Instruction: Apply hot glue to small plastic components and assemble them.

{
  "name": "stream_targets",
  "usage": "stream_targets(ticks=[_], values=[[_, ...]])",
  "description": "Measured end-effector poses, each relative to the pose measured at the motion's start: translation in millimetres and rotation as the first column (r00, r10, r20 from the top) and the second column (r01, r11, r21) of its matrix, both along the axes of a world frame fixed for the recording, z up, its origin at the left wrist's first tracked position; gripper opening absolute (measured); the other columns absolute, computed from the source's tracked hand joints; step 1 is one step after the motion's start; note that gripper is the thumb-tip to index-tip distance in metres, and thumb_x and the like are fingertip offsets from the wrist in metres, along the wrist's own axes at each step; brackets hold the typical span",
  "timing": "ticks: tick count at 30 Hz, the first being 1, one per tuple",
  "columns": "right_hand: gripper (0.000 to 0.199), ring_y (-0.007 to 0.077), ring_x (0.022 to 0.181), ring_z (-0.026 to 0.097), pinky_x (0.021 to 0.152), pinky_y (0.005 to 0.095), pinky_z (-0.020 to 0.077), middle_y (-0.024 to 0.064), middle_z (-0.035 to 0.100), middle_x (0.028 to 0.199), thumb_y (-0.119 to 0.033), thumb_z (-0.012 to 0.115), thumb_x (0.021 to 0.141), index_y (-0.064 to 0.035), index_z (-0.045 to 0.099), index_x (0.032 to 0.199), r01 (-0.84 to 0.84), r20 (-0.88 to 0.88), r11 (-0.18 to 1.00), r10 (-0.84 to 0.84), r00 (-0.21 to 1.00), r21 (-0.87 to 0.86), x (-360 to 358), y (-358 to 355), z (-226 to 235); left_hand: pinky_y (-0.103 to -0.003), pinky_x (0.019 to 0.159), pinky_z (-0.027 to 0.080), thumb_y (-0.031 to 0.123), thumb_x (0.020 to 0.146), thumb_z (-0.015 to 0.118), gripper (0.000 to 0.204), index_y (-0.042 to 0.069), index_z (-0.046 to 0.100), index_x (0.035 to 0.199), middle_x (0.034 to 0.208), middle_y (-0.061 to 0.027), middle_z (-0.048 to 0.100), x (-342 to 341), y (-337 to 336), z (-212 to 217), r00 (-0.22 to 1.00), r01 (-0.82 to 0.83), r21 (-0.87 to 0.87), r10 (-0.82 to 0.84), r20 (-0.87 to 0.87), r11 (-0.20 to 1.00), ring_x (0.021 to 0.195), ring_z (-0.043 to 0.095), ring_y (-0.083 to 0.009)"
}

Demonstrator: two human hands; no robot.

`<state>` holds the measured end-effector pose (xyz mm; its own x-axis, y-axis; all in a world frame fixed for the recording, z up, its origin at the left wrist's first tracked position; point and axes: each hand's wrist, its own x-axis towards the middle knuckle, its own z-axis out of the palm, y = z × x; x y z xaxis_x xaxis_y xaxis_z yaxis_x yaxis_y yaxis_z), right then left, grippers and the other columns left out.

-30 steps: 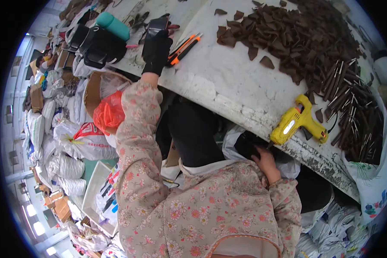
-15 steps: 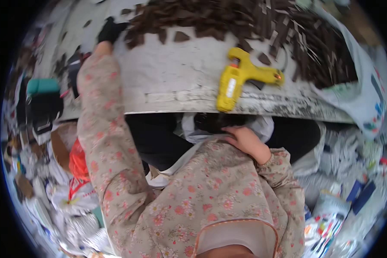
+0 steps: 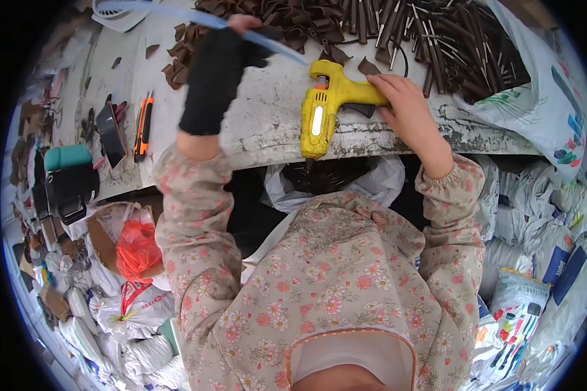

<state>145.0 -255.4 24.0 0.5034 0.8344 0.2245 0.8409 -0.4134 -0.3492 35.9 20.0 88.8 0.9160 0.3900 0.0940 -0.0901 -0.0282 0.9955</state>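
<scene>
From up here I see my right hand, bare, laid over the handle of the yellow glue gun just right of the frame's upper centre; the fingers curl onto the grip, though I cannot tell how firmly they close around it. The gun lies flat on the worn white worktable, its long body running down toward the table's near edge. My left hand, in a black fingerless glove, is at the upper centre-left, fingers pinched shut on a pale blue strip that arcs from the top left corner across toward the gun. Behind both hands, along the top of the frame, lies a heap of brown pieces and dark sticks (too many to count). At the left of the table lie an orange utility knife and a dark phone, well apart from either hand. A red plastic bag sits at the lower left, below the table.
</scene>
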Motion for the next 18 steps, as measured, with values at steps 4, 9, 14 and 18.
stream_targets(ticks=[4,9,14,18], values=[[0.058,0.0279,0.109,0.047,0.092,0.0381,0.0362,0.0077,0.053,0.114,0.002,0.064,0.063,-0.0098,0.051,0.118,0.010,-0.046,0.991,-0.004,0.999,0.132,-13,-2,12,-0.021,0.054,0.038,0.029,0.090,0.051,0.028,0.003,0.061,0.096,0.069,-0.0031,0.062,36,-18,1,0.981,-0.177,0.219,0.152,0.124,0.960,0.059,0.055,-0.0070],[0.057,0.0267,0.107,0.047,0.090,0.0380,0.0373,0.0059,0.053,0.112,0.002,0.065,0.061,-0.0100,0.052,0.115,0.061,-0.008,0.943,-0.062,0.998,0.326,-14,-10,-6,-0.022,0.052,0.043,0.023,0.089,0.055,0.024,0.000,0.059,0.092,0.070,-0.0047,0.061,53,-45,24,0.999,0.034,0.223,-0.023,-0.049,0.974,0.058,0.059,-0.0095],[0.056,0.0263,0.106,0.049,0.089,0.0380,0.0387,0.0054,0.054,0.112,0.001,0.066,0.060,-0.0102,0.054,0.114,0.066,0.002,0.924,-0.072,0.997,0.377,-15,-15,-11,-0.020,0.054,0.040,0.029,0.090,0.053,0.026,0.004,0.062,0.091,0.074,-0.0025,0.062,57,-46,37,0.999,-0.006,0.357,-0.008,0.039,0.934,0.061,0.054,-0.0054],[0.055,0.0263,0.105,0.050,0.088,0.0378,0.0399,0.0052,0.055,0.111,0.002,0.066,0.060,-0.0100,0.055,0.113,0.071,0.011,0.916,-0.081,0.997,0.396,-16,-16,-11,-0.020,0.055,0.040,0.029,0.090,0.052,0.026,0.004,0.060,0.093,0.078,-0.0023,0.061,66,-39,33,0.999,0.008,0.373,0.010,-0.047,0.928,0.063,0.053,-0.0040]])
